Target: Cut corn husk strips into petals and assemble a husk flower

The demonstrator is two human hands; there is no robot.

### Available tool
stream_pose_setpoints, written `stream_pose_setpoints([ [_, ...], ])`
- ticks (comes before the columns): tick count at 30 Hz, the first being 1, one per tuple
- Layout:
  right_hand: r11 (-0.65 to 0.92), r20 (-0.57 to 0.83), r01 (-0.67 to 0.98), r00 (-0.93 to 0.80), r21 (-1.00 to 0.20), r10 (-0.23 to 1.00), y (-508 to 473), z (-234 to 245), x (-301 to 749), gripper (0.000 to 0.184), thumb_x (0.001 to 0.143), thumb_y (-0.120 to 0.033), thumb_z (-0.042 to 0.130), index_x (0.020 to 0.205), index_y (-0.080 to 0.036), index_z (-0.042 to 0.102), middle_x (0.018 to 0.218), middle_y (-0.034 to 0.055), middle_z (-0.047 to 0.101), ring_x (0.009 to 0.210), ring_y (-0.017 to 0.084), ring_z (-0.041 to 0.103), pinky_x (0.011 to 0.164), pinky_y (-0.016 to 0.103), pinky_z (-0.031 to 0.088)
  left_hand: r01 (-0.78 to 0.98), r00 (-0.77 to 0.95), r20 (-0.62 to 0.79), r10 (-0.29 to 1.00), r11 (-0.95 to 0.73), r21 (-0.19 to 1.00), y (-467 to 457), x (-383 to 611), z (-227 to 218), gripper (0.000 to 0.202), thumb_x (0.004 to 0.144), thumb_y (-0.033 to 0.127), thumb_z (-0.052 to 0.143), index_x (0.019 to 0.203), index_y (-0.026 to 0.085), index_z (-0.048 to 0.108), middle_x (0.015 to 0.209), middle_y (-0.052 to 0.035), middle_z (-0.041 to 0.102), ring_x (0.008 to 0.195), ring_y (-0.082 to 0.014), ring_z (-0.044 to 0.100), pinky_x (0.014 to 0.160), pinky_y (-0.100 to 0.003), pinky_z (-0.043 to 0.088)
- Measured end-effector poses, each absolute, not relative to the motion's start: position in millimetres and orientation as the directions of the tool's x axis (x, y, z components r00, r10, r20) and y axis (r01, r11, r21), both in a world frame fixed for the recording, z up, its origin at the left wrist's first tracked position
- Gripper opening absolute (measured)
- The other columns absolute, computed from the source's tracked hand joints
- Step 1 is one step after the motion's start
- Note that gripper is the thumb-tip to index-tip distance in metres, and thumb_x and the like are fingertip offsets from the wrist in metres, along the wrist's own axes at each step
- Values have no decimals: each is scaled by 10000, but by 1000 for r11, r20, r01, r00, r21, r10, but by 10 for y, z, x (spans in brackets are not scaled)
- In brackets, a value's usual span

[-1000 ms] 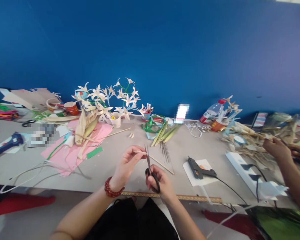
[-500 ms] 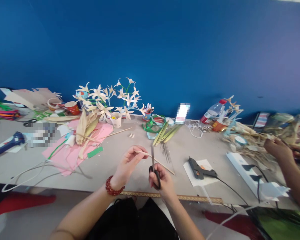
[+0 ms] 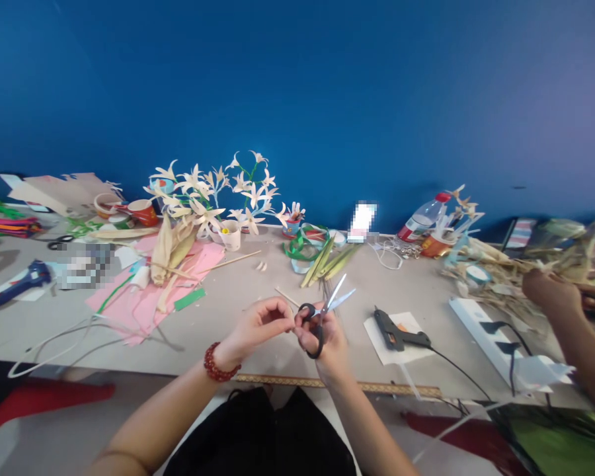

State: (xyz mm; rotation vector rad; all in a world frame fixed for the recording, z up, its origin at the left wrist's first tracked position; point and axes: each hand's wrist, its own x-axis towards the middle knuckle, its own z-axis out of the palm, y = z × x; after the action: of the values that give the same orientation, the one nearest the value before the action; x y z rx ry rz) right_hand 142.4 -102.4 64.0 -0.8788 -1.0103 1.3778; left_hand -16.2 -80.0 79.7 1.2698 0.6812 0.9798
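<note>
A pair of black-handled scissors (image 3: 330, 305) is in my right hand (image 3: 330, 337), its blades spread and pointing up to the right. My left hand (image 3: 265, 324), with a red bead bracelet (image 3: 219, 362) at the wrist, pinches thumb and finger together. Its fingertips meet those of my right hand. Whatever lies between them is too small and covered to make out. Behind my hands a thin wooden stick (image 3: 286, 297) lies on the table, partly hidden. Green husk strips (image 3: 322, 264) and thin wires (image 3: 326, 288) lie just beyond the scissors.
A black glue gun (image 3: 396, 334) rests on white paper at right, near a power strip (image 3: 486, 344) with cables. Husk flowers (image 3: 252, 195) stand in cups at the back. Pink paper (image 3: 129, 311) with corn husks lies left. A co-worker's hand (image 3: 550, 294) works far right.
My left hand has drawn in to meet my right fingers. The scissors have swung from upright to tilted right, their blades now apart. The pale strip seen in my left fingers no longer shows clearly.
</note>
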Motion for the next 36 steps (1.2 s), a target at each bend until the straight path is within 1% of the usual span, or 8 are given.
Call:
stream_pose_setpoints([
  [3, -3, 28, -311, -95, -950, 995, -1046, 609, 1435, 329, 696, -317, 800, 850, -215, 528, 736, -27, 589, 549, 94, 453, 487, 204, 341, -254, 375, 82, 923, 17, 967, -845, -140, 781, 174, 849, 300, 625, 769, 153, 577, 751, -10, 543, 735, -138, 513, 743, -275, 421],
  [6, -84, -25, -254, -229, -964, 973, -1085, 530, 1498, 374, 707, -426, 790, 811, -201, 510, 704, -21, 553, 518, 84, 414, 442, 196, 286, -241, 365, 94, 926, -3, 971, -854, -162, 790, 176, 852, 309, 615, 769, 160, 570, 754, -12, 550, 723, -139, 511, 738, -280, 423],
  [9, -139, -52, -217, -365, -966, 929, -1133, 439, 1567, 454, 707, -550, 754, 799, -195, 486, 678, -22, 530, 508, 76, 383, 437, 195, 262, -188, 368, 116, 923, -48, 981, -834, -197, 819, 204, 857, 332, 607, 757, 157, 578, 760, -18, 542, 734, -143, 507, 738, -280, 426],
  [13, -161, -58, -192, -456, -968, 888, -1171, 373, 1598, 483, 704, -571, 750, 795, -193, 465, 678, -30, 521, 514, 70, 368, 457, 194, 264, -151, 350, 124, 929, -75, 986, -811, -202, 850, 204, 861, 339, 604, 778, 155, 580, 764, -20, 546, 748, -145, 511, 731, -268, 434],
  [19, -144, -42, -197, -446, -970, 894, -1171, 365, 1586, 473, 708, -560, 753, 796, -192, 468, 690, -32, 513, 556, 83, 387, 503, 201, 285, -118, 330, 148, 932, -115, 986, -802, -187, 870, 206, 867, 317, 591, 745, 159, 543, 749, -7, 527, 721, -133, 484, 699, -256, 411],
  [23, -143, -37, -208, -440, -968, 897, -1163, 377, 1580, 476, 694, -542, 773, 777, -189, 465, 672, -41, 499, 570, 83, 392, 532, 201, 297, -107, 330, 154, 931, -125, 986, -796, -190, 873, 204, 880, 307, 572, 745, 162, 527, 741, 0, 506, 717, -131, 478, 706, -258, 406],
  [36, -179, -72, -248, -388, -952, 919, -1160, 337, 1534, 492, 659, -524, 807, 748, -196, 450, 612, -63, 494, 500, 62, 387, 482, 182, 298, -71, 290, 174, 941, -160, 985, -827, -143, 870, 179, 899, 275, 536, 759, 165, 530, 749, -5, 523, 721, -134, 488, 709, -263, 401],
])
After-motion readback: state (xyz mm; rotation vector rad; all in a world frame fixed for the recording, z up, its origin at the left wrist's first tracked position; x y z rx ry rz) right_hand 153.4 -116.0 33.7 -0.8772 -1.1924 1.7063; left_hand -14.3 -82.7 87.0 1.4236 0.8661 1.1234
